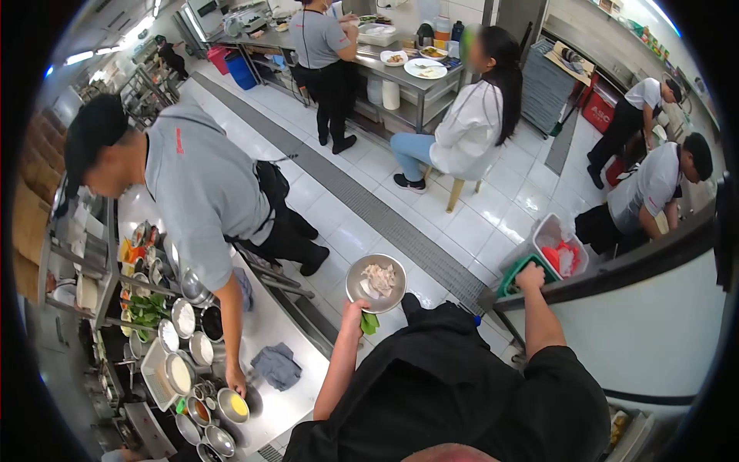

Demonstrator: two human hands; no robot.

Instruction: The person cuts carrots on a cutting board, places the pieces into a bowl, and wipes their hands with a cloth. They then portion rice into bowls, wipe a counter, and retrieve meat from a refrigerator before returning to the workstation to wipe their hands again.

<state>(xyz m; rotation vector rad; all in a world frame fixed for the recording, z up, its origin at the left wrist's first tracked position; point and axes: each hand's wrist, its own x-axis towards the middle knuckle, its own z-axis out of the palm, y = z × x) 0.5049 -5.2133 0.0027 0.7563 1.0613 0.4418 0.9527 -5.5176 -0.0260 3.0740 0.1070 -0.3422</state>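
My left hand [354, 316] grips the rim of a steel bowl [376, 259] held out over the floor. Pale pieces that look like raw meat [379, 280] lie inside it. A green leaf [369, 323] pokes out below the bowl beside my fingers. Off to the right, my right hand [530, 276] is closed at the edge of a green plastic basket [509, 286], just past the dark edge of a white panel. Behind that basket stands a white bin [583, 264] with red plastic [560, 258] in it.
A co-worker [200, 169] leans over the steel counter [296, 389] at left, touching a bowl of yellow liquid [233, 405] among many ingredient bowls. A grey cloth [276, 366] lies there. A seated person [466, 115] is ahead; a floor drain [369, 200] crosses the tiles.
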